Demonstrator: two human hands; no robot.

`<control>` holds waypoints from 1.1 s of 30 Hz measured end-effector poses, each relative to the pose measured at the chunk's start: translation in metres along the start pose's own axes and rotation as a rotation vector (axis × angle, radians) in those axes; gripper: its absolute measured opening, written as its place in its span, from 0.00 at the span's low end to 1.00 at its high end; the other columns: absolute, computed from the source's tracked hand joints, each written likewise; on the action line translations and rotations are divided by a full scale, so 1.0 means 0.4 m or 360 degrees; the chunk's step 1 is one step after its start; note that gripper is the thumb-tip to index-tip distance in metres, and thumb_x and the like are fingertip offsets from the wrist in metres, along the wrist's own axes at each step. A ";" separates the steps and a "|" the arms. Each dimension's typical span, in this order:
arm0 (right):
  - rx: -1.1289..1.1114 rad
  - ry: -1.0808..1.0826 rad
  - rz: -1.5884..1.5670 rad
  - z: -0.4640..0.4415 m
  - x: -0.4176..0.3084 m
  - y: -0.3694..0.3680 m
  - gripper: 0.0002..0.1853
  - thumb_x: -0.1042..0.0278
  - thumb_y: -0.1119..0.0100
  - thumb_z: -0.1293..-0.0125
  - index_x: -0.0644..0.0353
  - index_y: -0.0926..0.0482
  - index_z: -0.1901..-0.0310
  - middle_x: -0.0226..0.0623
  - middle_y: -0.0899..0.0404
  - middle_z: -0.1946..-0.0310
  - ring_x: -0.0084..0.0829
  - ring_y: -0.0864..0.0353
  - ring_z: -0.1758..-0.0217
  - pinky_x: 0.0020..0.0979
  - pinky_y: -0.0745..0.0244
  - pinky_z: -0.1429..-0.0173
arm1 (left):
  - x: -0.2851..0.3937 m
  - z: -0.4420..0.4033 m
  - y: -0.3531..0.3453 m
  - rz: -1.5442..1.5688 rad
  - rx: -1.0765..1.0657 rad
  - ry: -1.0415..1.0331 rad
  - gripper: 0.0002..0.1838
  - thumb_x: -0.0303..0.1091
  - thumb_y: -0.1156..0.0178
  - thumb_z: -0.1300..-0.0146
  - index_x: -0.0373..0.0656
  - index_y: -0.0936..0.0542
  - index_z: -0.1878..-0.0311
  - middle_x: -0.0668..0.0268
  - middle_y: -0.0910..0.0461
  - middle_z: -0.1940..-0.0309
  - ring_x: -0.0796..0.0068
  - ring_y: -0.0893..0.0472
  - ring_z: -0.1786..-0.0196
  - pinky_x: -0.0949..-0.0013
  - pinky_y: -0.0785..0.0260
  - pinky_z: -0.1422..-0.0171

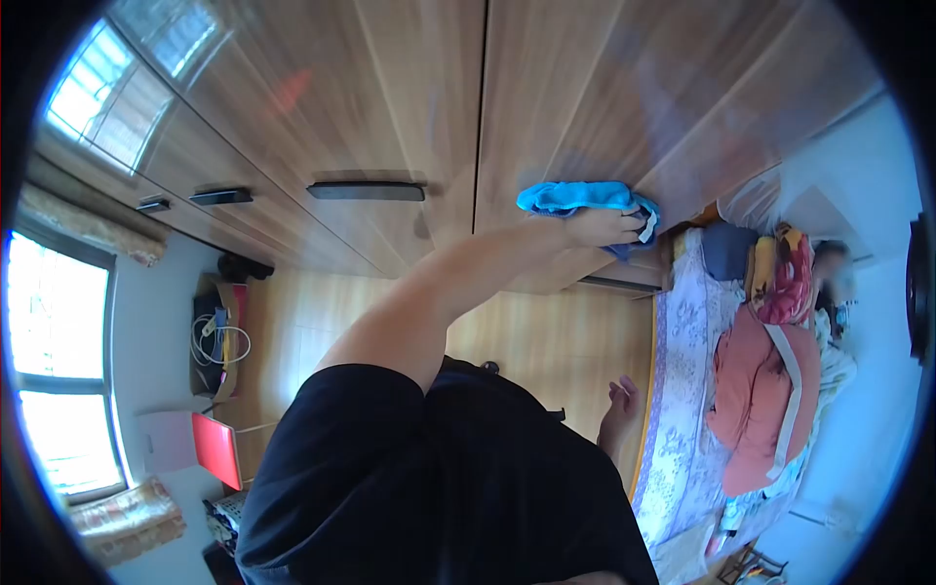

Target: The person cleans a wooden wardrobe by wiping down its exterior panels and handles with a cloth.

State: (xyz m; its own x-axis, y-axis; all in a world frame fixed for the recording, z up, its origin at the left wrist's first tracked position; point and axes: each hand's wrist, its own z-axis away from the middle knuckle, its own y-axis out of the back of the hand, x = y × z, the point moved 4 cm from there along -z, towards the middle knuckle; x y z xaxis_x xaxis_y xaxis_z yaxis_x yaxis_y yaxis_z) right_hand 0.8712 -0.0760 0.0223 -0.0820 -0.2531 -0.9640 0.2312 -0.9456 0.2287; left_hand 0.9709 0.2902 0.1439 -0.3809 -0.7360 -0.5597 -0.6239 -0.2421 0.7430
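Note:
My left hand (603,230) reaches across in front of me, its fingers closed on a bright blue cloth (580,195). The cloth lies bunched against the wooden wardrobe door (575,107), and a small white strip shows at its right end. Part of the cloth is hidden behind my fingers. Lower down on the right, my right hand (624,398) hangs beside my body near the bed's edge. Its fingers are loosely bent and apart, and nothing shows in them.
A dark bar handle (366,191) sticks out from the wardrobe. To the right is a bed with a floral sheet (673,390), a pink bundle with a pale strap (746,409) and folded textiles. At left stand a red chair (216,450) and a box holding a white cable (207,331).

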 end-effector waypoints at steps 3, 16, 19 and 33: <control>0.0118 -0.0074 0.0050 0.009 -0.039 0.004 0.13 0.79 0.55 0.23 0.65 0.22 0.44 0.42 0.22 0.38 0.35 0.16 0.44 0.35 0.22 0.37 | -0.010 0.082 0.069 0.0224 0.0137 0.0407 0.21 0.38 0.41 0.40 0.51 0.22 0.43 0.60 0.23 0.43 0.62 0.21 0.40 0.57 0.28 0.36; -0.0072 -0.0126 0.0225 0.015 -0.066 -0.129 0.14 0.78 0.54 0.23 0.66 0.23 0.42 0.45 0.22 0.38 0.38 0.15 0.44 0.36 0.20 0.38 | -0.062 0.711 0.533 0.0054 0.0072 0.1666 0.23 0.37 0.30 0.48 0.49 0.15 0.46 0.60 0.21 0.45 0.58 0.18 0.47 0.56 0.23 0.48; -0.0134 -0.0080 0.0141 -0.003 -0.078 -0.209 0.13 0.77 0.53 0.23 0.65 0.23 0.43 0.45 0.22 0.39 0.38 0.15 0.45 0.36 0.20 0.39 | -0.113 0.831 0.572 -0.0420 -0.0226 0.2140 0.19 0.37 0.32 0.45 0.46 0.14 0.49 0.61 0.21 0.43 0.55 0.22 0.42 0.51 0.27 0.43; -0.0705 0.0181 0.0074 -0.024 -0.089 -0.478 0.10 0.76 0.53 0.21 0.65 0.23 0.46 0.45 0.22 0.38 0.36 0.14 0.47 0.34 0.18 0.40 | -0.084 0.719 0.415 -0.0341 -0.0182 0.1634 0.11 0.37 0.36 0.48 0.46 0.15 0.62 0.66 0.22 0.49 0.61 0.22 0.45 0.58 0.30 0.52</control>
State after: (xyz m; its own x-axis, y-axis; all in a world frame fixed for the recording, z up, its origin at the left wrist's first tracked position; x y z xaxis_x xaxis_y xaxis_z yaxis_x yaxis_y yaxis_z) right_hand 0.8393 0.1159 0.0115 0.0396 -0.2455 -0.9686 0.6265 -0.7491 0.2155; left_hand 0.6841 0.4564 0.1804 0.5233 -0.8399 -0.1437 -0.5217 -0.4491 0.7254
